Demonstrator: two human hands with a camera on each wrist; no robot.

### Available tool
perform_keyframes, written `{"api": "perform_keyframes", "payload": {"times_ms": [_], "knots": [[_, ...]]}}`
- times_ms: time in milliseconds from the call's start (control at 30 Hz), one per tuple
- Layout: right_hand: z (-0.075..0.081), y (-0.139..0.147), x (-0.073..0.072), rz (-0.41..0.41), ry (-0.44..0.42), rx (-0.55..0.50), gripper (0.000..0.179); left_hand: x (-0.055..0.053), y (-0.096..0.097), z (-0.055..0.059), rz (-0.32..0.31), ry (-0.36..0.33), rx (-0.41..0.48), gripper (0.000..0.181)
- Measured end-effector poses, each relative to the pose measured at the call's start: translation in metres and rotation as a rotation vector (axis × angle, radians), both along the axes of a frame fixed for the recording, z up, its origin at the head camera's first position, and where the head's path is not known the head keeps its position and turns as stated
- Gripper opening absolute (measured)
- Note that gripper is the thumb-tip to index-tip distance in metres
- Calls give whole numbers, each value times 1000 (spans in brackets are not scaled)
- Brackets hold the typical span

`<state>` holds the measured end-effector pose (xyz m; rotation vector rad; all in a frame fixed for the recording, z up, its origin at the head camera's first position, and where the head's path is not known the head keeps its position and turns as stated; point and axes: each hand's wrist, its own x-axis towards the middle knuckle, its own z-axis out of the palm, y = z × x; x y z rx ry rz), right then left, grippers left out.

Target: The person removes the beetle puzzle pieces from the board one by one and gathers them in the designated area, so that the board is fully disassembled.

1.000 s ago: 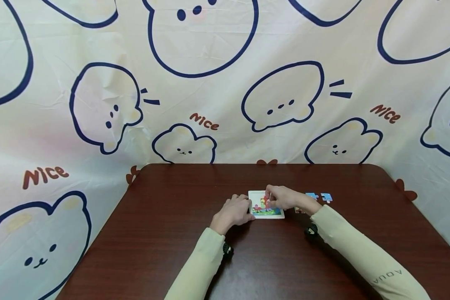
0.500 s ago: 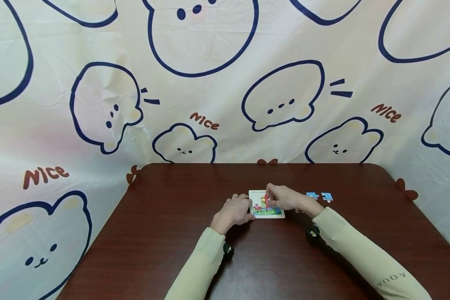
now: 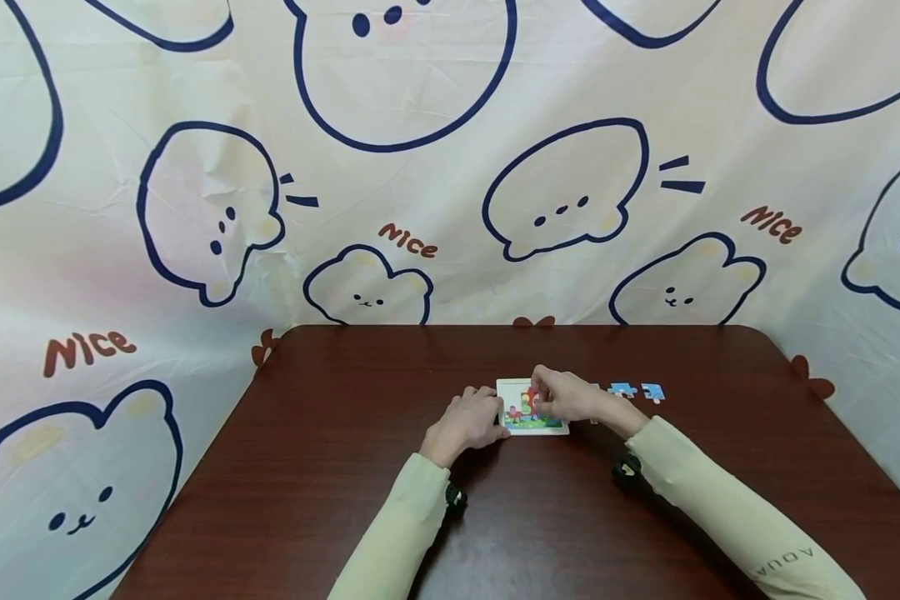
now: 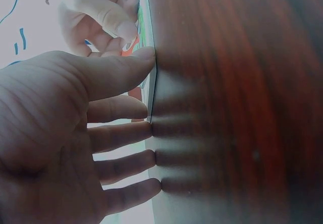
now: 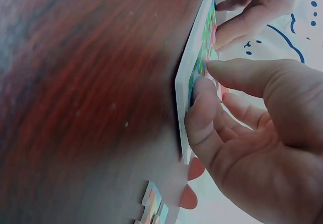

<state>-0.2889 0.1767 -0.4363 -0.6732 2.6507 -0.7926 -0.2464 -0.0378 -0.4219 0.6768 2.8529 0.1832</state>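
Note:
A jigsaw puzzle with a white frame (image 3: 512, 385) lies flat on the table, its picture partly filled with red, yellow, green and blue. My left hand (image 3: 468, 419) rests along its left side. In the left wrist view, the thumb touches the near edge and the fingers are stretched out, their tips at the frame and tabletop. My right hand (image 3: 566, 393) bends over the right half of the puzzle. Its thumb and fingers pinch down at the picture, around a reddish puzzle piece (image 5: 224, 90) mostly hidden by the fingers.
Blue loose puzzle pieces (image 3: 622, 389) lie right of the frame, with another piece (image 3: 653, 392) farther right. The right forearm partly covers others. The brown table (image 3: 390, 367) ends at a cartoon-printed cloth (image 3: 450, 200) behind.
Both hands stay nearly in place. The right hand shifts only slightly over the puzzle; the view tilts a little.

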Motion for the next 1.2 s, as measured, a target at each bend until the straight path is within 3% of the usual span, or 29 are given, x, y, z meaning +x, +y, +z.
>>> {"api": "perform_keyframes", "payload": {"times_ms": [300,633,833,1200], "knots": [[1,1,2,29,-24,-26,26,1,0,2,-2,5,-5,28],[0,1,5,60,34,7,27,0,-1,1,-2,3,12,28],[1,0,5,70,43,15,25,1,-2,2,-9,-6,27,38],[2,2,2,33,-28,-7,25,1,-1,0,-8,-29,53,49]]}}
